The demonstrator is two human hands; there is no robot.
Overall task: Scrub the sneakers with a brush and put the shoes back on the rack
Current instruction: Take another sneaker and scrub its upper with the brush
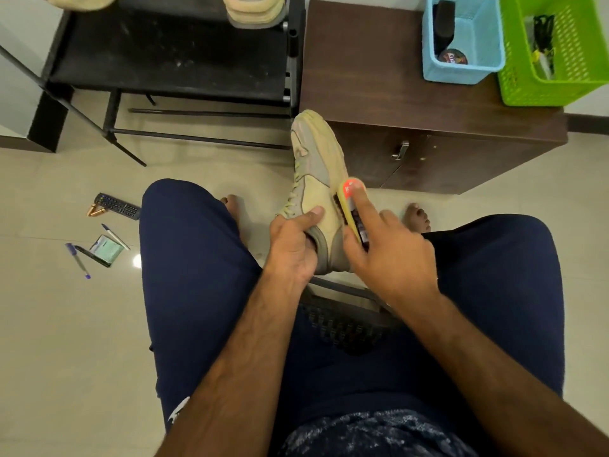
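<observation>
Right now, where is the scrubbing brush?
In the head view, just right of centre: the brush is gripped in the right hand, its bristles against the side of the beige sneaker that the left hand holds.

The tiled floor [66, 324] holds a remote [117, 206], batteries [95, 211] and pens [78, 260]. A blue basket [461, 70] and a green basket [527, 90] sit on the brown cabinet [362, 77]. Pale sneakers [253, 9] rest on the black rack [164, 54].
</observation>
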